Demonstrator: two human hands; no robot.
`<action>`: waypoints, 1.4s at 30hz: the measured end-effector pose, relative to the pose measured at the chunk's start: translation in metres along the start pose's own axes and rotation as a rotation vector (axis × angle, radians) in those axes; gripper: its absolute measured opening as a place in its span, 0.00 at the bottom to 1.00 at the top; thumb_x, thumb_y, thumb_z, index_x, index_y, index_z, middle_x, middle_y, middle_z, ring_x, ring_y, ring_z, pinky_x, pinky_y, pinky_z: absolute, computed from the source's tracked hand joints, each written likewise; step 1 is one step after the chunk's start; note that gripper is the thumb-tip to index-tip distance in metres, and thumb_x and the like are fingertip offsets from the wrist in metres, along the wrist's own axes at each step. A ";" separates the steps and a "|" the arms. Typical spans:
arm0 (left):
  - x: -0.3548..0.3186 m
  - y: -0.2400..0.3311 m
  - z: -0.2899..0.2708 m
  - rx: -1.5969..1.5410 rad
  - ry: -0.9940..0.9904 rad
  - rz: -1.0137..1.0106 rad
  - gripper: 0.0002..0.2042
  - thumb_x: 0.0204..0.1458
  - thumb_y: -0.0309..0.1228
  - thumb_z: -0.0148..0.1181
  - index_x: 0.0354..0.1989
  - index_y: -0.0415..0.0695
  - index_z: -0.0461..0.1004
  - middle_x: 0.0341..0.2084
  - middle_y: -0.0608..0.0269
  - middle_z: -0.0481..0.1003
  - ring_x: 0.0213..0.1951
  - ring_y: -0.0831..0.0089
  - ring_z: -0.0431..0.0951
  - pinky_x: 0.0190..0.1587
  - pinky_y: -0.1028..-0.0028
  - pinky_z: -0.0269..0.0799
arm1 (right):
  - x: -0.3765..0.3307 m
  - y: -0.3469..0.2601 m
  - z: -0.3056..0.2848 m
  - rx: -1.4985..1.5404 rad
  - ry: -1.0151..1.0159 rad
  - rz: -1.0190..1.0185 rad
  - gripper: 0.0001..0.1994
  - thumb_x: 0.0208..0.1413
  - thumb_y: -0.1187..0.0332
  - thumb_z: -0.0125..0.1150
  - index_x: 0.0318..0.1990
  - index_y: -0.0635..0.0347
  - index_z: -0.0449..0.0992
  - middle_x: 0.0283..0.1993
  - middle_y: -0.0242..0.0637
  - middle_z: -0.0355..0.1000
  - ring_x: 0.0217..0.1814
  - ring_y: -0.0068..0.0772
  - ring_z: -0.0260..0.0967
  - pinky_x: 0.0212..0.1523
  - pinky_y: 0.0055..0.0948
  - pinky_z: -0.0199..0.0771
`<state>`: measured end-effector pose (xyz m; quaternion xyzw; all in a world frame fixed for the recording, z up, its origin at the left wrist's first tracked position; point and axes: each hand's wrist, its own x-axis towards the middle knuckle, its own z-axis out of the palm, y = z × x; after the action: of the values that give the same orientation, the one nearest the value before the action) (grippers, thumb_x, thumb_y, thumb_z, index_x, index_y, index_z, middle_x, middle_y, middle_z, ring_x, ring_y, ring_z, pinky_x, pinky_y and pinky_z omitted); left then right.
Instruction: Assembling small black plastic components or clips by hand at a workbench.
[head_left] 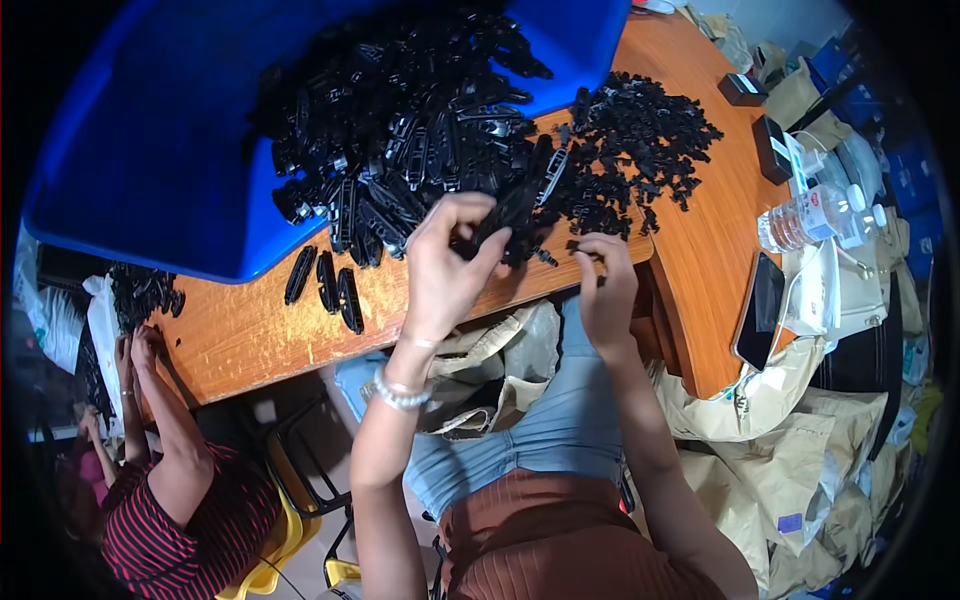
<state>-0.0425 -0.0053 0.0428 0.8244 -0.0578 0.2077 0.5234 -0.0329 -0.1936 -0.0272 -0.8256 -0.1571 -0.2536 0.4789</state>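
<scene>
2 hands busy here, left hand (445, 268) half-curled on a clip (517, 208), right hand (608, 292) pinching a small part (573, 245) beside it, both heaps (640, 140) just ahead, bin (150, 225) tipped, seemingly for easy reach.

We find a printed label (818, 212) with red marking on the clear bottle (784, 230) at the table's right side. We also see dark print (742, 408) on a brown paper bag (700, 412) beneath the table edge. We cannot reliably read the characters on either item.
</scene>
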 end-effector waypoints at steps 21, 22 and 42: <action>-0.081 0.017 -0.018 -0.695 -0.237 -0.479 0.14 0.48 0.12 0.56 0.44 0.33 0.68 0.36 0.55 0.75 0.28 0.78 0.78 0.33 0.86 0.75 | -0.013 -0.082 -0.017 0.661 -0.422 0.402 0.05 0.54 0.80 0.54 0.38 0.70 0.74 0.37 0.38 0.72 0.37 0.23 0.69 0.41 0.20 0.68; -0.083 0.017 -0.017 -0.740 -0.204 -0.507 0.13 0.48 0.13 0.56 0.44 0.32 0.68 0.35 0.53 0.76 0.30 0.76 0.79 0.33 0.85 0.76 | -0.015 -0.079 -0.016 0.601 -0.403 0.271 0.05 0.53 0.80 0.54 0.36 0.69 0.73 0.38 0.39 0.71 0.39 0.26 0.68 0.42 0.22 0.67; -0.096 0.013 -0.035 -0.452 -0.314 -0.490 0.13 0.51 0.19 0.57 0.46 0.33 0.73 0.33 0.56 0.77 0.32 0.73 0.79 0.35 0.78 0.76 | -0.024 -0.067 -0.027 0.686 -0.760 0.541 0.14 0.52 0.77 0.59 0.47 0.69 0.72 0.37 0.34 0.72 0.35 0.22 0.70 0.38 0.21 0.70</action>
<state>-0.1436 0.0087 0.0278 0.6990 0.0172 -0.0711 0.7114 -0.0935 -0.1841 0.0182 -0.6670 -0.1748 0.2574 0.6770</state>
